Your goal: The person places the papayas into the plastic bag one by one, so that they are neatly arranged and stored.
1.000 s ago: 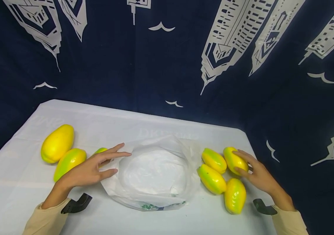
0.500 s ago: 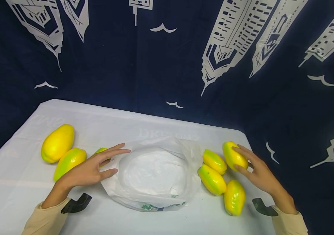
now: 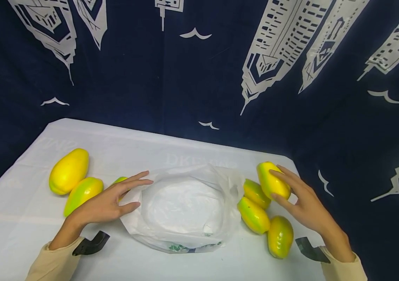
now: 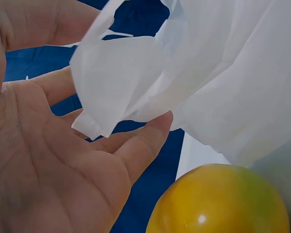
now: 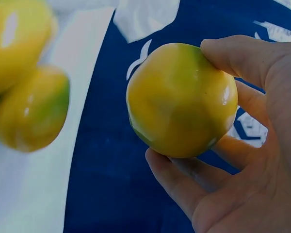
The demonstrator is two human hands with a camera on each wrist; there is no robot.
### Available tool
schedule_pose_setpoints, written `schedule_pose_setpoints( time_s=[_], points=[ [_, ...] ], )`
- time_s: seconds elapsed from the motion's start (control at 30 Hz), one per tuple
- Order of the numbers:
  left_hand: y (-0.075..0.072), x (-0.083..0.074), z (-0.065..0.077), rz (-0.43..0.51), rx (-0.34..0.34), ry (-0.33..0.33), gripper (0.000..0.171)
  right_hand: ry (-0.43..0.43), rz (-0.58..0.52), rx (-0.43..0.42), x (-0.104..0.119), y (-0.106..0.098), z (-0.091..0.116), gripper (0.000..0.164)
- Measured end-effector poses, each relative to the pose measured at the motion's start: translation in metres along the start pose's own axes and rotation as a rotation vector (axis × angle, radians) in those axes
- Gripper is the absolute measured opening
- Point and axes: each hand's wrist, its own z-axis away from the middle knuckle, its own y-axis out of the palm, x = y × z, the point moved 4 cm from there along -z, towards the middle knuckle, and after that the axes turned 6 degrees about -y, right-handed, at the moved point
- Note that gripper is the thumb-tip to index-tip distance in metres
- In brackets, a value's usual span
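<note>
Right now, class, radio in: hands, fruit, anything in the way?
Right hand grips one yellow-green fruit. Left hand at edge of bag. Two loose fruits beside bag, possibly in the way.

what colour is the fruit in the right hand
Yellow and green fruit, clearest in the right wrist view.

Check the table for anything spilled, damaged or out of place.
Nothing stands out. The plastic bag is wrinkled, as thin bags usually are, with no spill visible around it. The yellow-green fruits show no obvious damage, though the left hand partly hides one.
</note>
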Motion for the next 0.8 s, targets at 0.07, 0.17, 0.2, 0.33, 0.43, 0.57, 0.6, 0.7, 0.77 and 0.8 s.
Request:
schedule_pose_setpoints(
  time_s=[0.07,0.17,0.2,0.33,0.43,0.57,0.6,0.7,0.77,0.8],
  points=[
    [0.000,-0.001,-0.001,-0.008,-0.002,0.013,0.059,-0.010,0.000,-0.003,0.007,0.000,-0.001,0.068],
    [0.001,-0.004,-0.002,-0.019,-0.002,0.036,0.060,-0.027,-0.001,0.000,0.018,-0.001,-0.001,0.068],
    [0.001,-0.004,-0.002,-0.023,-0.003,0.038,0.061,-0.029,0.000,0.003,0.022,-0.001,-0.002,0.067],
    [0.002,-0.006,-0.003,-0.041,-0.006,0.045,0.062,-0.043,0.014,0.012,0.038,-0.001,-0.005,0.065],
    [0.001,-0.006,-0.003,-0.059,-0.013,0.042,0.063,-0.064,0.017,0.011,0.049,0.001,-0.009,0.064],
    [0.001,-0.006,-0.002,-0.064,-0.017,0.041,0.063,-0.101,0.010,-0.002,0.060,0.006,-0.015,0.064],
    [0.001,-0.006,-0.002,-0.062,-0.017,0.040,0.063,-0.111,0.007,-0.005,0.063,0.008,-0.017,0.064],
    [0.000,-0.006,-0.002,-0.063,-0.018,0.041,0.062,-0.133,-0.003,-0.003,0.070,0.014,-0.022,0.064],
    [0.000,-0.006,-0.001,-0.066,-0.017,0.039,0.062,-0.150,-0.011,-0.001,0.076,0.020,-0.025,0.064],
    [0.000,-0.006,-0.001,-0.068,-0.018,0.039,0.062,-0.161,-0.020,-0.003,0.078,0.022,-0.026,0.064]
  ],
)
